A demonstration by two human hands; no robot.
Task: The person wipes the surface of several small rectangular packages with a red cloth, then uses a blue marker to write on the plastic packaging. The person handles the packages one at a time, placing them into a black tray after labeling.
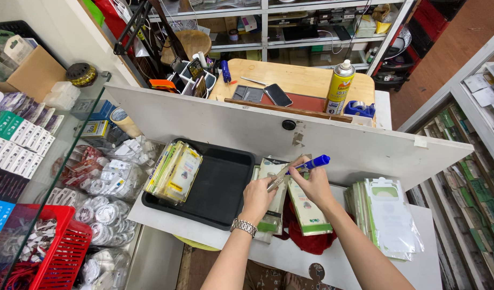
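My right hand (315, 185) is pinching a blue marker (310, 163) — light, stiff. My left hand (256, 197) is pinching a slippery flat packet (273, 185) by its edge.

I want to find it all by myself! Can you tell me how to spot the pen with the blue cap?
Look for the big black tray on the white counter. Just to its right, two hands meet above some green-and-white packets. The right hand holds the marker, which slants up to the right, and it is the only thing there with a bright blue cap.
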